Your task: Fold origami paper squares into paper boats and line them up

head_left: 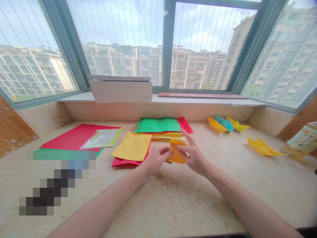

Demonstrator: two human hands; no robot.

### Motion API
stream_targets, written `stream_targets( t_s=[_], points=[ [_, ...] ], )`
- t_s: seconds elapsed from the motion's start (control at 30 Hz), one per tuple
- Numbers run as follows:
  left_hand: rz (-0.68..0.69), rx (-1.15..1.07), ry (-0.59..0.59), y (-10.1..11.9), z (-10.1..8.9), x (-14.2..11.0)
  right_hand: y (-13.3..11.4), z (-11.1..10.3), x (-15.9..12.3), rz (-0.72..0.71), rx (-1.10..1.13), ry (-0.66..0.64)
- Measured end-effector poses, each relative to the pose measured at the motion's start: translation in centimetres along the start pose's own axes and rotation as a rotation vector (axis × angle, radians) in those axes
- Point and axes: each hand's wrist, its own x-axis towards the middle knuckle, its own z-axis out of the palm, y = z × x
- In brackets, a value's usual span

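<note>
While pinching a folded yellow-orange paper between fingertips and thumbs, closing the left hand on its left side and curling the right hand over it from the right, angling both forearms inward over a marble windowsill, keeping the paper just beside a creased yellow sheet, below a green sheet, well apart from yellow paper boats.

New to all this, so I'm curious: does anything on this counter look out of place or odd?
One thing: a pixelated patch blurs the lower left of the marble counter, so whatever lies there cannot be made out.
</note>
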Motion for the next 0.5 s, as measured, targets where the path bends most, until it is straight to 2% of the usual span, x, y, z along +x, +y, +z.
stream_targets(
  t_s=[0.07, 0.23, 0.5],
  points=[
    [0.013, 0.013, 0.001, -0.22, -0.03, 0.08, 0.04, 0.08, 0.03, 0.011, 0.040, 0.010],
    [0.065, 0.011, 0.058, -0.63, -0.26, 0.36, 0.12, 0.14, 0.21, 0.078, 0.101, 0.125],
    [0.090, 0.016, 0.076, -0.43, -0.24, 0.34, 0.19, 0.11, 0.15, 0.084, 0.143, 0.076]
  ],
)
